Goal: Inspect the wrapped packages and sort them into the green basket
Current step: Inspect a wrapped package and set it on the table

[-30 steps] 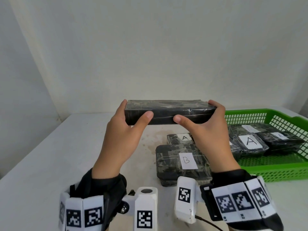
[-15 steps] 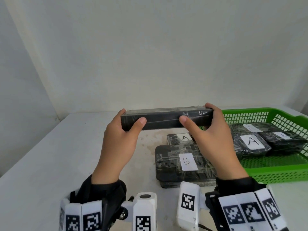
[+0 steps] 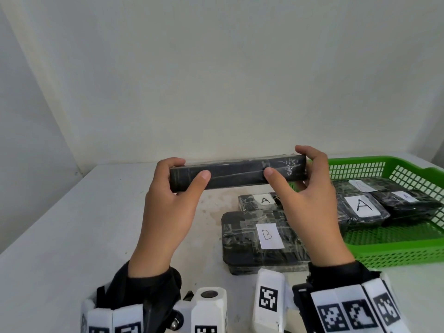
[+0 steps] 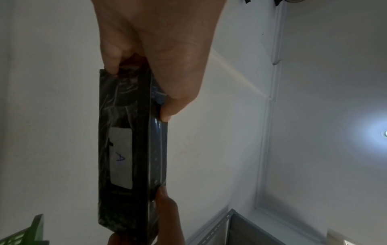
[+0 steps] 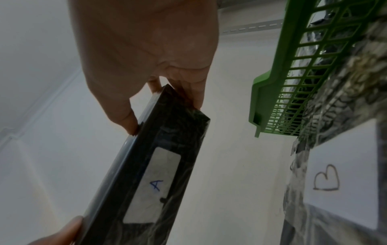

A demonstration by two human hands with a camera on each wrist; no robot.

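two hands, left hand (image 3: 168, 212) and right hand (image 3: 310, 207), pinch the ends of a flat black film-wrapped package (image 3: 237, 173) held level above the white table (image 3: 72, 224), its "a" label (image 5: 155, 184) facing down. three glossy packages (image 3: 360, 207) lie in the green lattice basket (image 3: 396, 246); a "b" package (image 3: 264, 241) rests beside it.

Sleeves: you wear black sleeves (image 3: 146, 282) ending at both wrists, lower part of the head view.
Left wristband: your white band (image 3: 113, 320) of flat panels sits at the lower left, each panel printed with a black square code.
Right wristband: your matching white band (image 3: 355, 308) at the lower right shows three black pixel markers.
Left camera block: a white housing (image 3: 209, 311) with a round dark cap on top, a code marker below, a metal screw beside it.
Right camera block: a white housing (image 3: 269, 301) bearing one black code marker.
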